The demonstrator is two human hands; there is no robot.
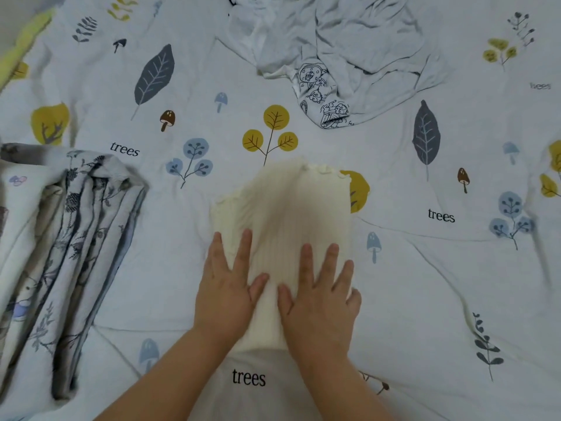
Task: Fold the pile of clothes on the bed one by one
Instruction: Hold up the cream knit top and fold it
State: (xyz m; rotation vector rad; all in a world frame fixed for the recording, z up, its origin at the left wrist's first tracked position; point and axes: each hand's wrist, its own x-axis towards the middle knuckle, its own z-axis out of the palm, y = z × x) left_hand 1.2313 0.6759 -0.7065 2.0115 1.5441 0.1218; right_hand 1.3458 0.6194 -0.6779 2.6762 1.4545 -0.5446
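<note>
Both hands, left hand (229,287) and right hand (321,296), press flat with fingers spread on a folded cream ribbed garment (285,214) at the near centre of the bed (425,284); unfolded clothes (349,50) lie far beyond.

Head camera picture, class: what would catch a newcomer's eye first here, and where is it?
First, the two hands, left hand and right hand, pressed flat and open on a cream ribbed garment at the centre of the leaf-printed bedsheet. Next, the crumpled pale grey clothes pile at the top, and a folded botanical-print fabric lying at the left.
</note>
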